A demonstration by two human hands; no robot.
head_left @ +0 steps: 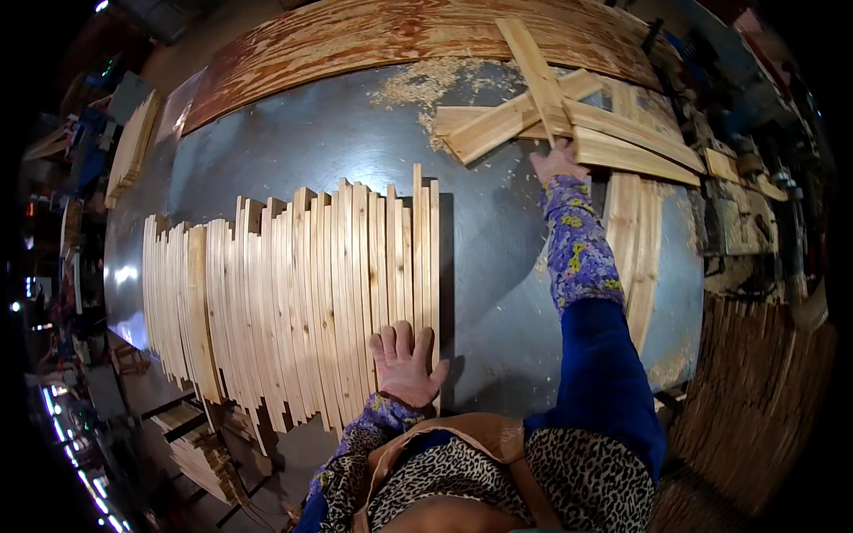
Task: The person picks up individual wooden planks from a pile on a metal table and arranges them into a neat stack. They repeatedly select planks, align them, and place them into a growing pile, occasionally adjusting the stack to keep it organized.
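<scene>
My left hand (409, 366), in a pale pinkish glove, lies with spread fingers on the near right end of a wide row of narrow wooden strips (302, 302). The strips stand close together, their ends uneven. Stretched far forward, my right hand (560, 163) reaches the near side of a loose heap of boards. Its thumb points out to the side, and its fingertips are at the end of a light wooden board (533, 75) that leans across the others. Part of those fingers is hard to make out against the wood. Another board (626, 155) lies just right of this hand.
Wood shavings (426, 84) are scattered over the grey metal tabletop (498, 266). A large plywood sheet (355, 35) runs along the far edge. More boards (633, 249) lie beneath my right arm. Machinery (746, 213) stands at the right, and stacked wood (200, 453) sits below the table at left.
</scene>
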